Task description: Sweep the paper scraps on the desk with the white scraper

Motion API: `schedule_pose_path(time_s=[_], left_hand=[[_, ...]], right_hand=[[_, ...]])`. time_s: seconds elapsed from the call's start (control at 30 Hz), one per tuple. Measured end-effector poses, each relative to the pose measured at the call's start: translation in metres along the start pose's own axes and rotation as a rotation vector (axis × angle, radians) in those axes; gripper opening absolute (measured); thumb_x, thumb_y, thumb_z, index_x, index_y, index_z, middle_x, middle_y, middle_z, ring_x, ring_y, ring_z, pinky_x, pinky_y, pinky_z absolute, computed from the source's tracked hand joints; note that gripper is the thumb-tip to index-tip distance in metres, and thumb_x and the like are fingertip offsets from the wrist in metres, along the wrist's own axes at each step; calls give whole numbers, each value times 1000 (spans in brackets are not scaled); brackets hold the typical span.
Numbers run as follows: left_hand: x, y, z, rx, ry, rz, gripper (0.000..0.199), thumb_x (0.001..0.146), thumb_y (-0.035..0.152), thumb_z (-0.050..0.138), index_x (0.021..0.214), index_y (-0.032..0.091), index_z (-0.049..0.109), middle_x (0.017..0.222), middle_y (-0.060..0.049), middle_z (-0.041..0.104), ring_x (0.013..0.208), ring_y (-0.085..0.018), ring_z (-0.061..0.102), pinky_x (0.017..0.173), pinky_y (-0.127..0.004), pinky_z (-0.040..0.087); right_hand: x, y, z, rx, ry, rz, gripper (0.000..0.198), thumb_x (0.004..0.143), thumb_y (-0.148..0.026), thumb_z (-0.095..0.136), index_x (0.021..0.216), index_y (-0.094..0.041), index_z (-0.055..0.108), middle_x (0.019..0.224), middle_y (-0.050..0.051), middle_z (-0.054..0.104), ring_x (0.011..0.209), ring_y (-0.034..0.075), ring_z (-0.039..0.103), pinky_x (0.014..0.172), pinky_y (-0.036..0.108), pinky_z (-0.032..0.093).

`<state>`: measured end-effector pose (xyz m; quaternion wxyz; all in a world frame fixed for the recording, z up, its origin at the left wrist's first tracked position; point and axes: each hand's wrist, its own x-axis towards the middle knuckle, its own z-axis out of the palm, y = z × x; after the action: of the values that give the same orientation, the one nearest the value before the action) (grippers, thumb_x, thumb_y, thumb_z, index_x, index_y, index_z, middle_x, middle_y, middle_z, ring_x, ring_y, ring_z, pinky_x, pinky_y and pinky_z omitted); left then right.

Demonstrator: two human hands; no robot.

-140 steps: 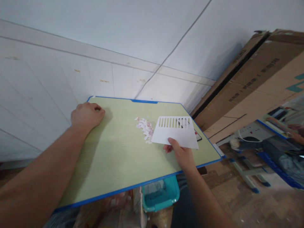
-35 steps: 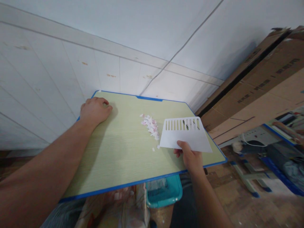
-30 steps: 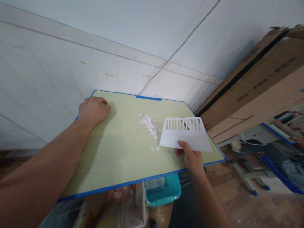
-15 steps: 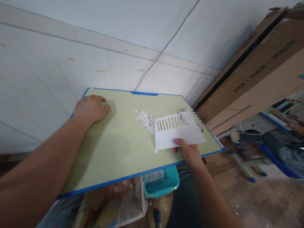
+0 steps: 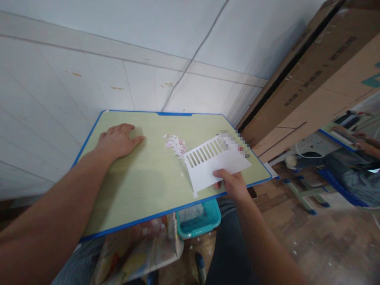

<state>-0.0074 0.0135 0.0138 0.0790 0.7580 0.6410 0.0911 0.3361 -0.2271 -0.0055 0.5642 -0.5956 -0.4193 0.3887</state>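
My right hand (image 5: 233,184) grips the near edge of a white paper sheet (image 5: 204,174), thumb on top. A row of slots is cut along the sheet's far side, and its right part is blurred out. The sheet's left corner meets a small heap of paper scraps (image 5: 175,145), pale with pinkish bits, on the pale green tabletop (image 5: 142,186). My left hand (image 5: 120,138) rests over the left part of the tabletop, fingers apart, holding nothing. A gap lies between it and the scraps.
Below the table's blue front edge stand a turquoise basket (image 5: 198,229) and a patterned fabric bag (image 5: 148,253). Large cardboard boxes (image 5: 311,83) lean at the right against the white wall (image 5: 97,91). Another person's arm (image 5: 368,144) shows at a desk, far right.
The paper sheet has turned, and its left edge has moved left against the scraps. My left hand has shifted a little to the right over the table. The camera view has shifted slightly.
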Motion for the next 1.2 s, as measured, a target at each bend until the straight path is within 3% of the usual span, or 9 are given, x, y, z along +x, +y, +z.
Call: schedule_pose_path(time_s=[0.13, 0.23, 0.4, 0.5, 0.67, 0.87, 1.1, 1.2], left_hand=[[-5, 5, 0, -6, 21, 8, 84, 113, 73, 46, 177, 22, 63, 192, -22, 53, 180, -47, 45, 147, -68, 34], [-21, 9, -1, 9, 4, 10, 80, 113, 69, 43, 177, 26, 64, 193, -20, 53, 180, -47, 44, 147, -73, 33], [-75, -2, 3, 33, 16, 19, 89, 108, 77, 46, 179, 25, 63, 196, -22, 48, 183, -51, 40, 147, -78, 32], [-108, -18, 3, 22, 18, -37, 94, 106, 86, 41, 181, 33, 60, 197, -21, 46, 184, -50, 40, 146, -79, 34], [-140, -33, -1, 29, 69, -102, 100, 107, 88, 32, 185, 29, 54, 198, -23, 44, 183, -54, 40, 143, -88, 33], [-145, -36, 8, 26, 166, 2, 79, 115, 73, 40, 174, 27, 66, 189, -22, 57, 177, -49, 50, 143, -76, 42], [-138, -45, 16, 51, 192, 23, 78, 118, 66, 43, 172, 15, 66, 187, -24, 59, 175, -46, 52, 144, -71, 43], [-135, -49, 20, 47, 213, 20, 72, 117, 64, 49, 170, 19, 68, 184, -22, 62, 175, -45, 53, 143, -69, 44]], right_hand=[[-6, -3, 0, 7, 45, -32, 28, 75, -43, 81, 57, -30, 64, 48, 0, 62, 45, 19, 52, 49, 35, 51], [-19, -3, -3, 13, 46, -36, 32, 79, -45, 82, 56, -30, 66, 50, 1, 66, 48, 21, 57, 53, 38, 55], [-35, 4, -9, 56, 10, -45, 35, 84, -52, 87, 60, -31, 73, 57, 3, 74, 54, 24, 65, 60, 41, 60], [-34, 7, -9, 66, -14, -62, 36, 83, -55, 90, 62, -31, 73, 58, 3, 75, 54, 25, 66, 58, 40, 59], [-25, 9, -13, 38, -69, -51, 33, 80, -52, 87, 61, -28, 72, 55, 3, 73, 51, 23, 64, 53, 37, 54], [-19, 14, -15, 34, -58, -39, 27, 74, -51, 84, 66, -30, 71, 53, 2, 71, 50, 23, 61, 53, 37, 55], [-15, 13, -13, 15, -74, -57, 28, 74, -53, 84, 67, -29, 72, 57, 4, 72, 50, 22, 62, 55, 38, 56], [-14, 13, -14, 13, -84, -57, 28, 74, -52, 83, 64, -29, 71, 55, 4, 71, 50, 22, 61, 54, 38, 56]])
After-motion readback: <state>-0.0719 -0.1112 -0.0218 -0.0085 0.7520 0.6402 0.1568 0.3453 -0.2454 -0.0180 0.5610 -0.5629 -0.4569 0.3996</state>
